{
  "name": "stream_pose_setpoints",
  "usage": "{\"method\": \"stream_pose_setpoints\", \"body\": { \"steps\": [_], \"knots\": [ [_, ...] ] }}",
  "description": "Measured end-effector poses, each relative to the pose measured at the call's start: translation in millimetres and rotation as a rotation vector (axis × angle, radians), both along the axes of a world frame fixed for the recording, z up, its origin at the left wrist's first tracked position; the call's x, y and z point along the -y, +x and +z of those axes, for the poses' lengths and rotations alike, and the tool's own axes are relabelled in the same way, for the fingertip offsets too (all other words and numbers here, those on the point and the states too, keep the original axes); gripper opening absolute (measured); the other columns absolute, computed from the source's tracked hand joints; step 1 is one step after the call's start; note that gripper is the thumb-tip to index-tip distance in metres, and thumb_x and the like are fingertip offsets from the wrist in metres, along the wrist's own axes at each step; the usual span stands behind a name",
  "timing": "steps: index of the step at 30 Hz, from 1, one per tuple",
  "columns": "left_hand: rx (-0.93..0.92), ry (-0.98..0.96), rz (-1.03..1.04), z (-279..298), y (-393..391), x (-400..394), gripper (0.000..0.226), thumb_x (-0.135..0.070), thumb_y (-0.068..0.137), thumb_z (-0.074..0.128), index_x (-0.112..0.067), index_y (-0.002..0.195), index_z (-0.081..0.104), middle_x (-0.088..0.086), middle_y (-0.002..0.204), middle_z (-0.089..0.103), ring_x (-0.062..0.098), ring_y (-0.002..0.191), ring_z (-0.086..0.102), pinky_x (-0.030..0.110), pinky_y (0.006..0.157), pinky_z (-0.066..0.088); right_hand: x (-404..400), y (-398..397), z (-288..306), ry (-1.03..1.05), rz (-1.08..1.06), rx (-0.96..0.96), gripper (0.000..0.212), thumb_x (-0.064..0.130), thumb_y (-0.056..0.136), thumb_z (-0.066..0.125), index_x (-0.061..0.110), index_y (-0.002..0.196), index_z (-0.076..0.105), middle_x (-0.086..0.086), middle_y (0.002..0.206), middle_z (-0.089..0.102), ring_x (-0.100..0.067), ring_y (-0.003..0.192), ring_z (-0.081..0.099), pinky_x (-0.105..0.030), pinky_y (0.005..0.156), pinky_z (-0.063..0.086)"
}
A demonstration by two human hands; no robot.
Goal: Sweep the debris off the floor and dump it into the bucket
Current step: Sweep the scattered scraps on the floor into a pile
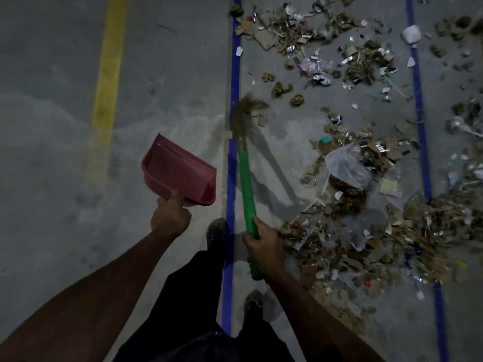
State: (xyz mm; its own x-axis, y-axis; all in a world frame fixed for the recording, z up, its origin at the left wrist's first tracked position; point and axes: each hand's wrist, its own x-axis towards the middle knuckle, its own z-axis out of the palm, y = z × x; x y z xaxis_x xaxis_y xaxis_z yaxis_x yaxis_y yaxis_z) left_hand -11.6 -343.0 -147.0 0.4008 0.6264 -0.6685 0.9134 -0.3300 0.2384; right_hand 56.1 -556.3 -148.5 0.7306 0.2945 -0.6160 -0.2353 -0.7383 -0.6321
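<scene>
I have my right hand (262,240) clenched around the green handle of the broom (247,189), its bristles angled down to the floor just beside the near blue line (235,74) — I judge that is so a stroke can drag the loose scraps toward the thicker debris (366,226), which lies spread between the two blue lines to my right. My left hand (170,215) grips the red dustpan (180,171) by its handle, held up off the floor and well clear of the mess (it looks empty) — ready, not yet needed. The bucket is not in view.
</scene>
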Motion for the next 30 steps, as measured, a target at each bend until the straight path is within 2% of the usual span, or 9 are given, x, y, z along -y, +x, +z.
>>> {"method": "stream_pose_setpoints", "body": {
  "steps": [2, 5, 7, 9, 14, 20, 24, 27, 30],
  "knots": [
    [-0.030, 0.019, 0.006, -0.2, -1.9, -5.1, 0.061, -0.013, 0.088, 0.051, -0.021, 0.145, 0.029, 0.026, 0.127, 0.040, 0.047, 0.106, 0.052, 0.047, 0.088, 0.045, -12.9, 5.4, -2.4, -0.070, 0.106, -0.001, 0.049, 0.021, 0.088, 0.065, 0.017, 0.136, 0.057, -0.008, 0.109, 0.069, -0.025, 0.094, 0.064, -0.014, 0.072, 0.037],
    [-0.057, 0.033, 0.020, -2.7, -5.3, -12.5, 0.059, -0.014, 0.088, 0.050, -0.022, 0.143, 0.031, 0.024, 0.124, 0.041, 0.047, 0.105, 0.053, 0.047, 0.087, 0.045, -28.7, 24.4, -14.3, -0.142, 0.154, -0.095, 0.053, 0.030, 0.089, 0.063, 0.025, 0.141, 0.051, -0.010, 0.118, 0.068, -0.032, 0.099, 0.068, -0.025, 0.088, 0.050],
    [-0.061, 0.033, 0.034, -5.5, -7.2, -17.5, 0.058, -0.014, 0.087, 0.050, -0.022, 0.141, 0.032, 0.024, 0.123, 0.042, 0.047, 0.104, 0.053, 0.047, 0.086, 0.045, -35.5, 40.8, -26.4, -0.161, 0.100, -0.126, 0.048, 0.025, 0.088, 0.064, 0.020, 0.135, 0.057, -0.014, 0.112, 0.069, -0.034, 0.094, 0.068, -0.040, 0.089, 0.055],
    [-0.064, 0.027, 0.045, -8.1, -8.6, -22.3, 0.056, -0.015, 0.087, 0.050, -0.022, 0.140, 0.032, 0.024, 0.122, 0.042, 0.046, 0.103, 0.054, 0.047, 0.086, 0.045, -38.7, 60.2, -37.6, -0.203, 0.008, -0.132, 0.042, 0.020, 0.087, 0.066, 0.017, 0.129, 0.062, -0.014, 0.104, 0.071, -0.033, 0.089, 0.069, -0.044, 0.083, 0.057],
    [-0.050, 0.018, 0.075, -12.1, -5.8, -33.3, 0.051, -0.016, 0.087, 0.051, -0.021, 0.135, 0.035, 0.024, 0.120, 0.043, 0.046, 0.102, 0.054, 0.047, 0.085, 0.045, -37.6, 118.0, -46.3, -0.188, -0.348, -0.144, 0.039, 0.010, 0.087, 0.069, 0.012, 0.125, 0.065, -0.005, 0.072, 0.063, -0.013, 0.046, 0.060, -0.019, 0.039, 0.046],
    [-0.013, -0.016, 0.077, -4.3, 12.0, -49.5, 0.056, -0.014, 0.087, 0.049, -0.025, 0.139, 0.032, 0.023, 0.121, 0.043, 0.046, 0.105, 0.053, 0.047, 0.089, 0.044, -40.2, 133.9, -29.7, -0.150, -0.414, 0.013, 0.038, 0.012, 0.085, 0.069, 0.010, 0.123, 0.065, -0.004, 0.077, 0.066, -0.011, 0.051, 0.056, -0.016, 0.041, 0.045],
    [0.006, -0.021, 0.066, 9.1, 33.2, -59.9, 0.062, -0.015, 0.088, 0.050, -0.025, 0.145, 0.028, 0.024, 0.127, 0.041, 0.045, 0.110, 0.051, 0.047, 0.092, 0.044, -50.6, 113.5, -20.5, -0.079, -0.256, -0.031, 0.051, 0.019, 0.087, 0.068, 0.018, 0.137, 0.057, -0.004, 0.095, 0.068, -0.021, 0.076, 0.069, -0.033, 0.070, 0.056],
    [0.037, -0.007, 0.051, 17.6, 56.1, -70.4, 0.063, -0.014, 0.088, 0.050, -0.024, 0.146, 0.028, 0.026, 0.128, 0.043, 0.043, 0.114, 0.049, 0.046, 0.091, 0.044, -71.6, 110.5, -17.8, -0.030, -0.173, -0.009, 0.049, 0.022, 0.086, 0.067, 0.023, 0.135, 0.058, 0.000, 0.094, 0.069, 0.003, 0.056, 0.063, -0.013, 0.054, 0.048],
    [0.050, 0.014, 0.048, 24.0, 75.9, -79.8, 0.059, -0.014, 0.087, 0.050, -0.023, 0.143, 0.031, 0.026, 0.125, 0.043, 0.044, 0.109, 0.051, 0.045, 0.086, 0.044, -98.1, 122.9, -19.5, -0.059, -0.066, -0.033, 0.054, 0.024, 0.086, 0.066, 0.028, 0.138, 0.054, -0.006, 0.088, 0.071, -0.002, 0.043, 0.060, -0.012, 0.042, 0.044]
  ]
}}
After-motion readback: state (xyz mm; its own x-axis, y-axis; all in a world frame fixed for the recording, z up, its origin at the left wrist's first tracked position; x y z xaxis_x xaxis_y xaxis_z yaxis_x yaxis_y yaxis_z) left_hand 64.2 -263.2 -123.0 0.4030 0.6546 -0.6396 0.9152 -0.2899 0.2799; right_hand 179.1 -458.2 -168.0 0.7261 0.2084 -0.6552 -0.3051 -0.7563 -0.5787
